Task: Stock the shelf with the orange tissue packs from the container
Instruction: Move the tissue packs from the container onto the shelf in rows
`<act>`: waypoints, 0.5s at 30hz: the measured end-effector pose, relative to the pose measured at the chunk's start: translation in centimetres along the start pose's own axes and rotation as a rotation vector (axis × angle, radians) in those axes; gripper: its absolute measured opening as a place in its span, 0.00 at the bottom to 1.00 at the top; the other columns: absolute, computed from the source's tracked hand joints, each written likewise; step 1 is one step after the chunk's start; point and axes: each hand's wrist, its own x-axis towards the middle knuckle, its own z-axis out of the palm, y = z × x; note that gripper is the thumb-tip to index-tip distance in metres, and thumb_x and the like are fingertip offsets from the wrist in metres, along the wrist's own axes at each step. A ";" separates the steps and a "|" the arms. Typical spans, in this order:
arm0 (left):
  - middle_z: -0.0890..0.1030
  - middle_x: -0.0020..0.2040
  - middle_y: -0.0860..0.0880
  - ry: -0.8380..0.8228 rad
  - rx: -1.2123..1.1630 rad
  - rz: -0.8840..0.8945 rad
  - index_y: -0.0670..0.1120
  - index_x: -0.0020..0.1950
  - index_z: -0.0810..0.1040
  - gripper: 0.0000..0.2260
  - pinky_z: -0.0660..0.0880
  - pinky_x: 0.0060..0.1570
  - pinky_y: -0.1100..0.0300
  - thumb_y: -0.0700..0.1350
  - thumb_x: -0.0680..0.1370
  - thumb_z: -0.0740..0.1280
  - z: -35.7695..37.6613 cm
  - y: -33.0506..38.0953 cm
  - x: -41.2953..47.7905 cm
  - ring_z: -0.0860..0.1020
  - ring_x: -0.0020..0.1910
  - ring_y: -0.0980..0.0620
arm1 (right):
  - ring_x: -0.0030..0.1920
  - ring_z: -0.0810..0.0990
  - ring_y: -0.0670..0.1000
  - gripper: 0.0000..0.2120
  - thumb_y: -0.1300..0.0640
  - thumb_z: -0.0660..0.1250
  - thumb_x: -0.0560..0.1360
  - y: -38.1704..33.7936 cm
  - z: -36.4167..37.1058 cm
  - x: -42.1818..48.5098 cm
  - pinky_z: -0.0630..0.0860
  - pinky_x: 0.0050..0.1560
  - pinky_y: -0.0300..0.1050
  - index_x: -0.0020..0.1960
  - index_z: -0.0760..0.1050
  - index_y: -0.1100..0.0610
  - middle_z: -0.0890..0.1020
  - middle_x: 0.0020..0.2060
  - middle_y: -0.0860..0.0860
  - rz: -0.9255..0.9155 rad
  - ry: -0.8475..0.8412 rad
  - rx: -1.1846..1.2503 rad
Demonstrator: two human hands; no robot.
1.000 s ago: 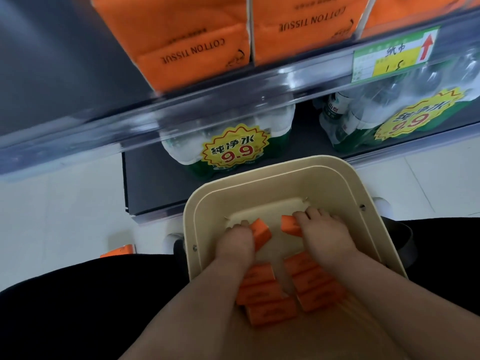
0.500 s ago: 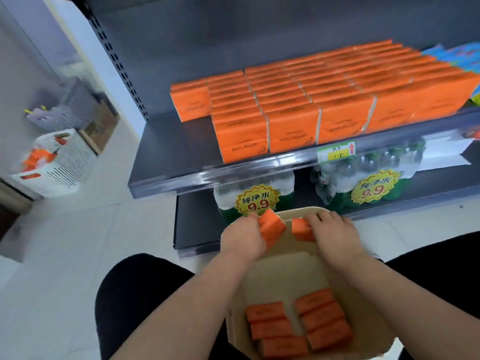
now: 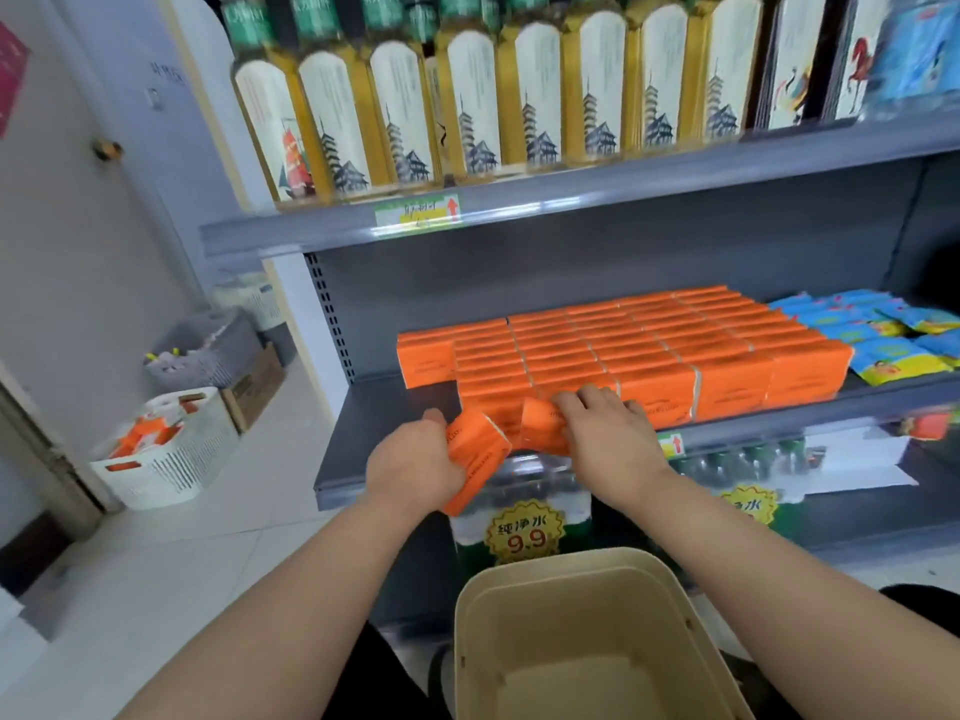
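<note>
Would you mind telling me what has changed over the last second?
Both hands rose from the beige container to the shelf: left hand and right hand each carry an orange pack toward the front row. Both grips are unchanged; the stocked packs stayed put.

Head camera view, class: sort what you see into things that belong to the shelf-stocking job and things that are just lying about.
Belongs to the job:
left hand holding an orange pack
right hand with another pack
stocked orange packs
grey shelf
beige container

Just lying about:
bottles above
blue packets
water multipack
white basket
cardboard box
</note>
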 end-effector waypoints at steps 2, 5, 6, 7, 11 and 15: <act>0.80 0.47 0.47 0.050 0.002 -0.056 0.45 0.52 0.70 0.10 0.73 0.40 0.55 0.47 0.74 0.64 -1.4 -1.1 1.5 0.79 0.48 0.44 | 0.62 0.69 0.56 0.27 0.64 0.59 0.74 -0.7 -0.8 2.4 0.67 0.58 0.52 0.71 0.63 0.50 0.72 0.60 0.52 -0.029 0.036 -0.005; 0.80 0.51 0.45 0.059 0.005 -0.112 0.44 0.54 0.71 0.10 0.71 0.42 0.56 0.46 0.75 0.64 -2.3 -2.9 4.2 0.78 0.51 0.43 | 0.63 0.69 0.57 0.25 0.65 0.58 0.74 -1.7 -1.3 6.2 0.67 0.58 0.53 0.70 0.64 0.51 0.72 0.60 0.53 -0.051 0.052 -0.022; 0.80 0.52 0.45 0.056 0.006 -0.123 0.45 0.54 0.71 0.10 0.70 0.43 0.55 0.46 0.75 0.64 -2.3 -3.5 5.1 0.78 0.52 0.43 | 0.63 0.69 0.57 0.25 0.65 0.58 0.74 -1.9 -1.4 7.4 0.67 0.58 0.53 0.69 0.65 0.52 0.72 0.60 0.53 -0.053 0.058 -0.026; 0.80 0.52 0.45 0.050 0.009 -0.131 0.45 0.54 0.71 0.10 0.70 0.43 0.55 0.46 0.75 0.64 -2.1 -4.2 6.0 0.78 0.53 0.43 | 0.63 0.69 0.57 0.25 0.65 0.58 0.74 -2.0 -1.3 8.6 0.66 0.58 0.53 0.69 0.65 0.52 0.72 0.60 0.54 -0.050 0.064 -0.028; 0.80 0.54 0.45 0.002 0.043 -0.142 0.46 0.56 0.72 0.11 0.71 0.45 0.55 0.44 0.75 0.63 -1.1 -6.5 9.7 0.78 0.54 0.43 | 0.64 0.69 0.58 0.24 0.65 0.58 0.74 -1.8 -0.3 12.5 0.66 0.59 0.53 0.69 0.65 0.53 0.72 0.61 0.54 -0.035 0.048 -0.039; 0.80 0.54 0.44 -0.047 0.066 -0.115 0.45 0.57 0.73 0.11 0.73 0.47 0.54 0.41 0.75 0.62 0.4 -7.6 13.7 0.78 0.54 0.43 | 0.66 0.68 0.58 0.26 0.66 0.57 0.74 -1.4 1.7 15.4 0.64 0.64 0.55 0.71 0.64 0.52 0.71 0.63 0.55 -0.043 -0.038 -0.040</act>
